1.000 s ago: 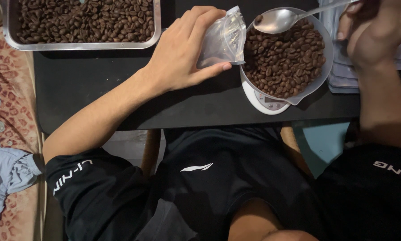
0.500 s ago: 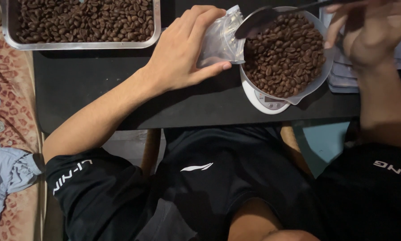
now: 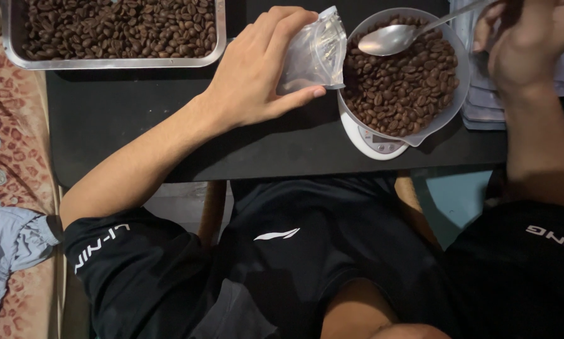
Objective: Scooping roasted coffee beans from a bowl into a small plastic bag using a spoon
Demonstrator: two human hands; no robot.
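Nearby, metal tray (image 3: 115,61) flanks pouch (image 3: 312,55), bowl (image 3: 458,94), scale (image 3: 373,139).

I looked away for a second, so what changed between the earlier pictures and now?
The spoon in the right hand dipped toward the pouch and the beans, then came back up over the bowl; its scoop looks empty now. The left hand kept hold of the pouch beside the bowl. The bowl on its scale and the tray of beans stayed put.
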